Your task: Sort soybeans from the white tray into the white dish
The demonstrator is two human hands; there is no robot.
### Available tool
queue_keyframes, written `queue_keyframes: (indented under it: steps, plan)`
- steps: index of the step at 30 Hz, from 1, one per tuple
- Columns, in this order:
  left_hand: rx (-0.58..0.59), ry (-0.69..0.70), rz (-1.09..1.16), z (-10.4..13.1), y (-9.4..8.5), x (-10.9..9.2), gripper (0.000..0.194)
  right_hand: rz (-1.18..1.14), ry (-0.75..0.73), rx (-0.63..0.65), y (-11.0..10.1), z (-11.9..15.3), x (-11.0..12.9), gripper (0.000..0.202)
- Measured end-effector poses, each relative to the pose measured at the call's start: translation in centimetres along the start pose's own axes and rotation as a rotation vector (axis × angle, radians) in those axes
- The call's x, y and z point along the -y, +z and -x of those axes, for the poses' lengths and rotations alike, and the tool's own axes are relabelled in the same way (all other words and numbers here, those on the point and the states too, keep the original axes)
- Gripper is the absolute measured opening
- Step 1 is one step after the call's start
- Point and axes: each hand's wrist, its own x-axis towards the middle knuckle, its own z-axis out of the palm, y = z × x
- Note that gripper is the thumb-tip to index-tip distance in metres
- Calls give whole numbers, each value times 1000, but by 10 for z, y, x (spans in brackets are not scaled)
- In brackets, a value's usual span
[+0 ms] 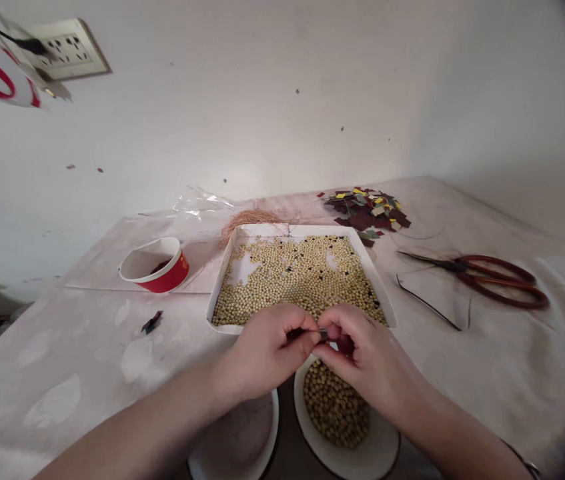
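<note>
My left hand (282,343) and my right hand (362,353) meet above the near edge of a white tray. Both are closed in a pinch around one small dark piece (323,335), mostly covered by fingertips, so its kind cannot be made out. In the white tray (217,293) lie many small pale-yellow round grains with scattered dark bits among them. Under my right hand stands a white bowl (383,460) partly filled with larger brownish-yellow round grains (335,407). Beneath my left forearm a second pale bowl (242,440) is partly hidden.
At left stands a red-and-white paper cup (169,273) with dark contents. Scissors with brown handles (502,280) and a bent dark strip (427,303) lie right. Colored scraps (369,210), copper-colored strands (249,220) and clear plastic (202,201) sit behind, near the wall.
</note>
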Motion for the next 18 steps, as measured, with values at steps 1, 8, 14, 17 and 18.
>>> queue_keyframes:
  steps: [1,8,14,17,18]
  plan:
    - [3,1,8,0,0,0,11,-2,1,10,-1,0,-1,11]
    - [35,12,-14,0,0,-3,11,70,-12,77,-5,-1,-4,19]
    - [32,-19,-40,0,0,-2,12,52,-26,110,-10,0,-4,9]
    - [27,-21,-37,0,-1,-2,12,59,-4,125,-17,3,-2,10]
    - [26,-22,-33,0,-1,-2,13,73,9,129,-20,4,0,11]
